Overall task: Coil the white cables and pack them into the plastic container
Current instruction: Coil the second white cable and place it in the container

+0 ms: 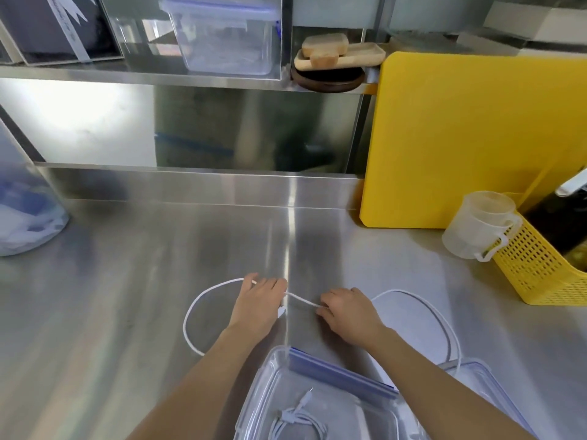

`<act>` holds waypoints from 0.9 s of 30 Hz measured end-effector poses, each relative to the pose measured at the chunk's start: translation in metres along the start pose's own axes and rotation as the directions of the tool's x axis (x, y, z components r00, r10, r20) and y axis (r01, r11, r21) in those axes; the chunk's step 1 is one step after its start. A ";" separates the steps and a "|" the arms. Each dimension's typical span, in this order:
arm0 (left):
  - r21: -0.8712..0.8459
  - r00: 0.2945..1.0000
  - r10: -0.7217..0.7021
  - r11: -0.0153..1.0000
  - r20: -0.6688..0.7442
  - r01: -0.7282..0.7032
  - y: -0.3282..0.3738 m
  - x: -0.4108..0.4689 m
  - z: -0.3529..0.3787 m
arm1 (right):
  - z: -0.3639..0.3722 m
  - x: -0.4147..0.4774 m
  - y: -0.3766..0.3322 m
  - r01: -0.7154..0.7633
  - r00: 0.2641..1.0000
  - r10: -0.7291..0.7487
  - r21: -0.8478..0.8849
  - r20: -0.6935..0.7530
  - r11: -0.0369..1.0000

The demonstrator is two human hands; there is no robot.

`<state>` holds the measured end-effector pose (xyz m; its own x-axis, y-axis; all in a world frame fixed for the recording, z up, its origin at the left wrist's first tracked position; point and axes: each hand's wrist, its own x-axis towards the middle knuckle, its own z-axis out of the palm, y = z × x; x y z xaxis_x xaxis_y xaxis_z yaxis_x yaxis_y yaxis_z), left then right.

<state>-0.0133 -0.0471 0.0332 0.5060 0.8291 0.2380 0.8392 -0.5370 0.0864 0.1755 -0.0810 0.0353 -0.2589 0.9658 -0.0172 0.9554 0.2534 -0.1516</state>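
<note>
Right now, near to far:
Container: clear plastic container (317, 398) sits open at the near edge of the steel counter (127, 265), between the two forearms; blue-edged clip flap on its far rim.
Packed cable: one coiled white cable (295, 422) lies inside on the container floor, plug end pointing up-right.
Lid: clear lid (476, 376) lies flat just right of the container, partly under the right forearm.
Loose cable: white cable (197, 312) lies on the counter past the container; one loop left of the left hand, a short run between the hands, a bigger loop right, trailing onto the lid.
Left hand: left hand (259, 308) palm down, fingers curled over the cable, connector end poking out beside the thumb.
Right hand: right hand (347, 311) palm down, fingertips pinched on the cable run.
Right side: clear measuring jug (476, 227) hooked on a yellow basket (536, 268); yellow cutting board (476, 138) upright behind.
Far shelf: lidded clear box (222, 36), wooden trays (340, 57).
</note>
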 end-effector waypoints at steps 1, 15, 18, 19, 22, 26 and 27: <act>-0.053 1.000 0.020 0.998 -0.016 -0.021 0.002 0.002 -0.004 | -0.004 0.000 -0.003 0.006 0.999 -0.004 0.053 -0.049 0.999; -0.610 0.972 -0.235 0.767 0.019 0.198 -0.025 0.023 -0.078 | -0.110 -0.010 0.023 -0.106 0.811 0.229 0.249 -0.538 0.963; -0.646 0.984 -0.180 0.750 0.006 0.141 -0.004 0.028 -0.091 | -0.119 -0.012 0.001 0.049 0.880 -0.035 0.018 -0.474 0.999; -0.647 0.989 -0.149 0.755 -0.006 0.110 0.005 0.031 -0.097 | -0.121 -0.012 -0.009 0.118 0.891 -0.109 -0.008 -0.441 0.993; -0.635 0.996 -0.075 0.772 -0.052 0.025 0.021 0.037 -0.112 | -0.127 -0.009 -0.032 0.160 0.924 -0.183 -0.094 -0.336 0.983; -0.711 0.989 -0.130 0.701 -0.065 0.045 0.015 0.031 -0.126 | -0.148 -0.005 -0.012 -0.118 0.882 0.120 0.032 -0.456 0.993; -0.733 0.986 -0.160 0.676 -0.048 0.074 0.010 0.028 -0.128 | -0.155 -0.006 0.000 -0.216 0.838 0.238 0.102 -0.491 0.971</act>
<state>-0.0156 -0.0490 0.1642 0.3552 0.8957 0.2674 0.4582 -0.4161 0.7854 0.1995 -0.0784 0.1885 0.0799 0.8971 0.4345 0.9693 0.0318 -0.2439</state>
